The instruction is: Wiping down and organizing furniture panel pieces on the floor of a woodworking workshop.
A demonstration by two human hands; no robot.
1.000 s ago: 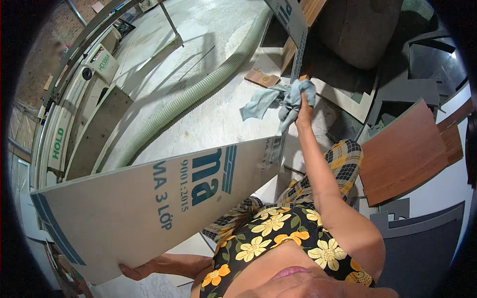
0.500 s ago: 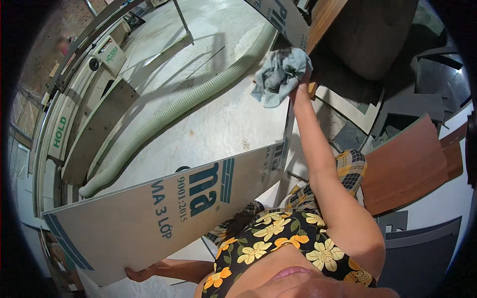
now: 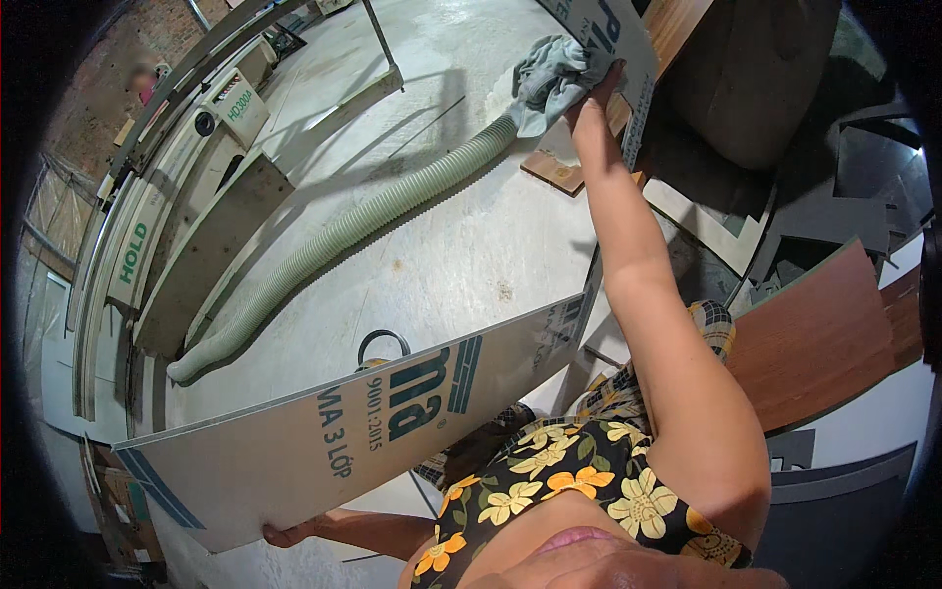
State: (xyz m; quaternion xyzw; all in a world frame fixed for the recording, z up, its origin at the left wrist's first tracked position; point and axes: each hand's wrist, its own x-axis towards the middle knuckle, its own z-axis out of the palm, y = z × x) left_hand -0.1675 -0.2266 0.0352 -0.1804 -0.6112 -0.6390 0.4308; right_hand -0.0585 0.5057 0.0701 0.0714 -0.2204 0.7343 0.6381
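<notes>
A large pale grey board [image 3: 363, 432] is held up on edge across the near left of the scene, slanting from low at the near left to higher toward the right, where it meets another printed panel [image 3: 613, 39] seen at the far right. The board's face is flat and smooth, with teal lettering and striped bars printed on it, and its upper edge runs straight and thin. It is judged to be stiff but thin, likely to flex along its length and fairly light for its size, awkward more through bulk than weight; the smooth face is judged slippery, so hold is best taken at the edges, low and high and well apart, rather than on the face. The left hand [image 3: 285, 535] is closed under the near lower edge, with fingers curled round it from behind; only part of the hand is seen. The right hand [image 3: 597, 83] is stretched far out, and a crumpled grey-blue cloth [image 3: 549, 79] is gripped in it and pressed against the far panel. A ribbed pale green hose [image 3: 334, 240] lies across the concrete floor [image 3: 471, 255] beyond the board, and a reddish-brown wood panel [image 3: 814, 334] leans at the right.
</notes>
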